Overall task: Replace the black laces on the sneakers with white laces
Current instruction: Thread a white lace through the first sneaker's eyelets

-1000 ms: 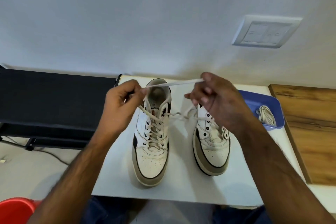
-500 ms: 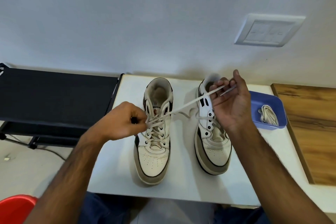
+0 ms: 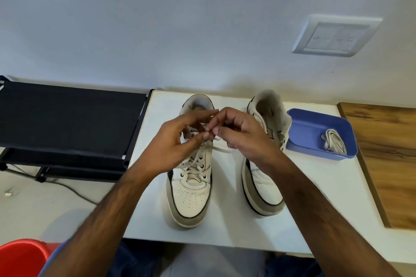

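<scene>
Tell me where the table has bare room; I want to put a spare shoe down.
Bare: the table's right front, between right sneaker, blue tray and wooden board. Crowded: the middle, both hands over the left sneaker.

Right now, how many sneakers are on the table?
2. The left sneaker sits under the hands, white lace threaded through it. The right sneaker stands beside it, next to the blue tray. None seem hidden.

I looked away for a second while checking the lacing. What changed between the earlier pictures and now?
The left hand and right hand, earlier apart pulling the white lace taut, have come together above the left sneaker, fingertips meeting on the lace ends. Both sneakers, the blue tray and its spare lace stayed put.
</scene>
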Demonstrator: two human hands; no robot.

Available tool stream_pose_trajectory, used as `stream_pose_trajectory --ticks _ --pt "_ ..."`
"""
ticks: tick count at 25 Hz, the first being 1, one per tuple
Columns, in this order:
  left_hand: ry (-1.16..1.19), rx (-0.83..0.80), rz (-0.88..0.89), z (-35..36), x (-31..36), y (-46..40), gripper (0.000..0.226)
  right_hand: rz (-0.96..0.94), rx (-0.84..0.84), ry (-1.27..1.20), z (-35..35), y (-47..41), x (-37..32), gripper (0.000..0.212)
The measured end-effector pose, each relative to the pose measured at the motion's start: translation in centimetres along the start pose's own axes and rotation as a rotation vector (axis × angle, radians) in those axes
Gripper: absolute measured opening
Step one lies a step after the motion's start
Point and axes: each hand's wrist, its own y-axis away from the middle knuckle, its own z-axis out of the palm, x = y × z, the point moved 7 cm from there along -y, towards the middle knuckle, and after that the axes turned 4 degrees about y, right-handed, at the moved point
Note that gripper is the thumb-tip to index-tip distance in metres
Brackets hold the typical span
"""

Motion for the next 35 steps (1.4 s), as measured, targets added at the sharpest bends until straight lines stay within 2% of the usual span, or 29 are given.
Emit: stream_pose_trajectory --ticks 3,7,11,17,20,22,26,31,35 --pt "-0.024 0.076 -0.017 -1.1 -0.4 0.1 0.035 -0.009 0.005 -0.035 -0.1 -0.1 -0.3 0.013" --pt "-0.238 0.211 0.108 -2.7 0.5 0.2 0.017 -0.076 0.023 0.049 -0.6 -0.2 -0.7 0.023" --pt "-0.275 0.273 0.117 -3.9 0.5 0.4 0.014 -0.107 0.042 0.197 -0.9 -0.4 -0.6 0.034" --pt "-0.338 0.345 0.063 -4.5 0.5 0.7 0.016 -0.040 0.025 0.323 -1.4 -0.5 0.2 0.032" --pt "-0.185 0.314 -0.005 -3.7 0.4 0.3 0.024 -0.024 -0.010 0.379 -0.2 -0.6 0.3 0.025" --pt "-0.140 0.297 -0.022 -2.9 0.3 0.2 0.028 -0.080 -0.022 0.375 1.0 -0.8 -0.1 0.026" --pt "-0.103 0.301 -0.074 -2.9 -0.5 0.0 0.016 -0.104 0.037 0.316 1.2 -1.8 -0.5 0.016" --pt "-0.292 0.204 -0.295 -2.8 -4.0 -0.3 0.018 -0.108 0.140 0.376 0.3 -2.4 -1.1 0.013" --pt "-0.182 0.177 -0.398 -3.1 -4.5 -0.3 0.008 -0.157 0.191 0.544 1.5 -2.1 -1.0 0.016"
